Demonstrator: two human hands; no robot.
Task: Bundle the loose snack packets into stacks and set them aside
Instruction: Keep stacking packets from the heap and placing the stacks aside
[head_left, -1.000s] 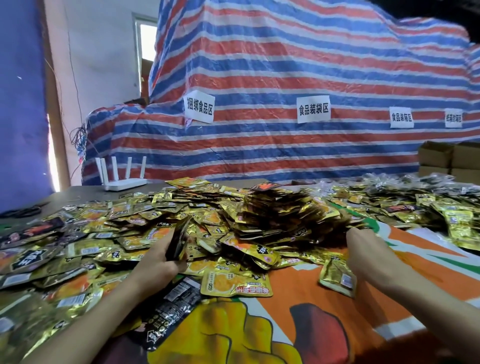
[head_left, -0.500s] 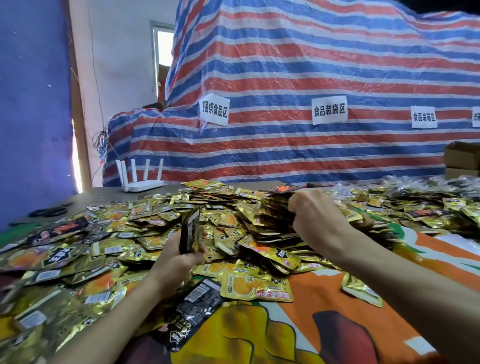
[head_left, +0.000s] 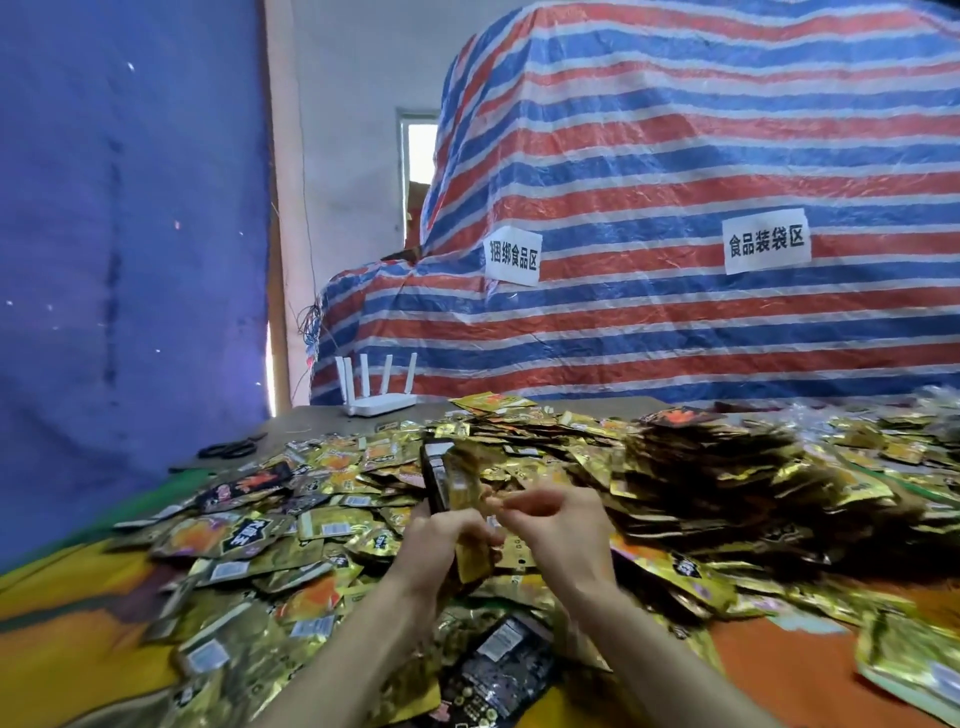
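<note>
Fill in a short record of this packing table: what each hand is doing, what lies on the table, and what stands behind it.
Left hand: grips an upright stack of packets
Right hand: fingers curled at the stack's gold front; grip unclear
Table: loose packets heaped; scissors; white router
Behind: striped tarp with two paper labels

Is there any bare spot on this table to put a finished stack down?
Bare grey tabletop lies at the back, between the scissors and the white router. Bare orange cloth shows at the near right and near left edges. The middle is crowded with loose packets.
</note>
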